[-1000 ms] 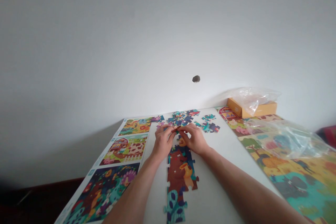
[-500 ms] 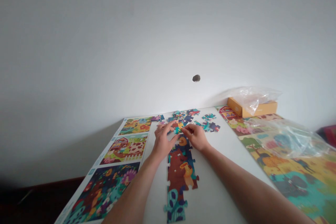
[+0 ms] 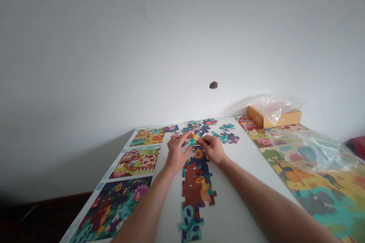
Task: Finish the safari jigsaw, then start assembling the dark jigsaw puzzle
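Note:
Both my hands meet around one jigsaw puzzle piece [image 3: 194, 139], coloured teal, yellow and red, at the far end of a joined strip. My right hand [image 3: 211, 148] pinches its right edge between thumb and fingertips. On the other side, my left hand [image 3: 178, 151] closes on its left edge with thumb and fingers. Below them runs the joined puzzle strip [image 3: 195, 184], showing a brown bear with an orange animal on a dark blue ground. Just beyond my fingers lies a heap of loose puzzle pieces [image 3: 204, 128]; my hands cover part of it.
Left of the strip is a printed picture sheet [image 3: 142, 159] with several scenes. At right, a yellow box [image 3: 288, 118] and clear plastic bags [image 3: 313, 152] rest on a finished-looking animal puzzle [image 3: 302, 182]. A white wall [image 3: 171, 45] with a hole [image 3: 213, 85] rises behind the table.

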A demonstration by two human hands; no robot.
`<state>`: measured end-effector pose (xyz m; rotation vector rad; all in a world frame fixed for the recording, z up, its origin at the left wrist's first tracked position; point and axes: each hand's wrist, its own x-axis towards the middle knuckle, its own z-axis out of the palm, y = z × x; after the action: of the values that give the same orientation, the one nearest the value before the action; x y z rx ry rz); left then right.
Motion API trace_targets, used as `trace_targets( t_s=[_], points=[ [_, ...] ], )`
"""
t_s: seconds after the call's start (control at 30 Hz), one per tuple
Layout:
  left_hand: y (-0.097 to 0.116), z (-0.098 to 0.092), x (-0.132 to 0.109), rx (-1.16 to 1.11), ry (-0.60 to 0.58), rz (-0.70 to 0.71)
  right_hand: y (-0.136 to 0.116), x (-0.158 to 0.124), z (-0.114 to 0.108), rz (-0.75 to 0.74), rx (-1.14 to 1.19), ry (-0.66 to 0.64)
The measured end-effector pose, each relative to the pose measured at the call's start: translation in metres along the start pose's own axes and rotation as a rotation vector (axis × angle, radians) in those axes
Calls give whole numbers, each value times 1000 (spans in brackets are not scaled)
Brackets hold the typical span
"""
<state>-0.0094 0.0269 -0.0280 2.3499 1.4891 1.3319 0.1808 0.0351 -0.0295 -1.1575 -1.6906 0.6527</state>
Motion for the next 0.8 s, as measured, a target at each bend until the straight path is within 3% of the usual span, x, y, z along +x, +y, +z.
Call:
trace_targets(
  t_s=[0.37, 0.63, 0.8],
  points=[
    [-1, 0, 0, 26, 12, 4, -2, 1, -3, -46, -102, 27],
    [-1, -3, 2, 75, -3, -103, 6, 5, -6, 27, -117, 164],
    [0, -4, 2, 76, 7, -112, 5, 4, -8, 50, -95, 185]
  ],
)
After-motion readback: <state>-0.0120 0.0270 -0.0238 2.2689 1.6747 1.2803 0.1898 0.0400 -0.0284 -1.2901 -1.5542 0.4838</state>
